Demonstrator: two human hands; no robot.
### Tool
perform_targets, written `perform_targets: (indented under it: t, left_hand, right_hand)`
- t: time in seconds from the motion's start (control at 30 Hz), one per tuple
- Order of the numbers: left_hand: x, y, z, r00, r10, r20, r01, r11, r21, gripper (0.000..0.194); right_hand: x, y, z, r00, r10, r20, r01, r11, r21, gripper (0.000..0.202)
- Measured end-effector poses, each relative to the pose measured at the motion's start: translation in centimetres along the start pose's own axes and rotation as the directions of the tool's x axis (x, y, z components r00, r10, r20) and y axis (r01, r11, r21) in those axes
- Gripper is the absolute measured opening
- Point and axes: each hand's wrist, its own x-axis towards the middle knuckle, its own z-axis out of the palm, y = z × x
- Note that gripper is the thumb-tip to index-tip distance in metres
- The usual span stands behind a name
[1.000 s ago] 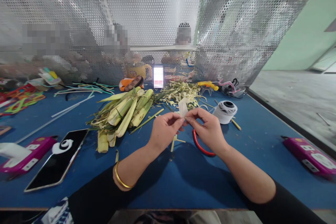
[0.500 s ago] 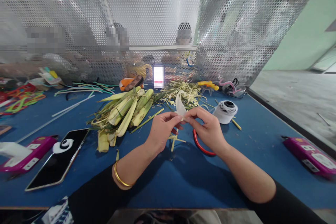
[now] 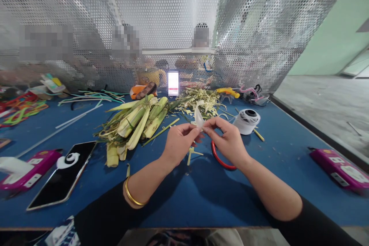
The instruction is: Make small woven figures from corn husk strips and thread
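Observation:
Between both hands, above the blue table, a pale, petal-shaped piece point(image 3: 198, 116) stands upright; it looks like thin corn husk. My left hand point(image 3: 181, 142) pinches its lower end between thumb and fingers. From the other side my right hand point(image 3: 226, 138) pinches the same lower end, fingertips almost touching the left ones. Under my right hand lies a red curved handle point(image 3: 220, 160), partly covered. Small yellow-green husk strips point(image 3: 190, 154) are on the table just below my left hand. A bundle of corn husks point(image 3: 135, 123) lies to the left, and a spool of white thread point(image 3: 247, 121) stands to the right.
Shredded husk point(image 3: 198, 99) is heaped behind my hands. A phone point(image 3: 63, 177) and a magenta case point(image 3: 34, 169) lie left; another magenta case point(image 3: 340, 167) lies right. A perforated metal screen point(image 3: 170, 11) bounds the back, with people behind it. Yellow-handled tool point(image 3: 228, 92) sits near it.
The pale husk piece has turned slightly and looks more upright and narrower. Both hands keep their pinch in nearly the same place. The view has shifted a little.

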Motion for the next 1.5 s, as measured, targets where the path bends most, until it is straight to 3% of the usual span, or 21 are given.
perform_targets:
  t: [0.2, 0.37, 0.77, 1.1, 1.27, 1.5]
  left_hand:
    - [0.19, 0.04, -0.27, 0.998, -0.068, 0.016, 0.069, 0.992, -0.107, 0.020]
    - [0.16, 0.11, -0.24, 0.996, -0.088, 0.005, 0.088, 0.987, -0.131, 0.018]
    - [-0.03, -0.14, 0.01, 0.996, 0.084, 0.004, -0.084, 0.994, 0.074, 0.017]
    - [0.17, 0.11, -0.20, 0.998, -0.064, -0.006, 0.063, 0.994, -0.094, 0.019]
    - [0.24, 0.03, -0.15, 0.993, -0.116, -0.016, 0.112, 0.982, -0.154, 0.017]
    - [0.16, -0.07, 0.03, 0.999, -0.024, -0.040, 0.020, 0.996, -0.091, 0.013]
  right_hand:
    - [0.13, -0.01, -0.20, 0.990, -0.133, 0.046, 0.134, 0.991, -0.014, 0.011]
    - [0.20, -0.07, -0.23, 0.990, -0.134, 0.044, 0.136, 0.990, -0.037, 0.012]
    - [0.07, 0.08, -0.07, 0.997, -0.071, -0.025, 0.069, 0.996, -0.057, 0.011]
    - [0.15, 0.05, -0.10, 0.989, -0.145, 0.034, 0.146, 0.988, -0.049, 0.009]
    - [0.17, 0.03, -0.16, 0.991, -0.126, 0.045, 0.128, 0.991, -0.030, 0.013]
    - [-0.07, -0.06, 0.09, 1.000, -0.003, -0.005, 0.003, 0.999, 0.041, 0.010]
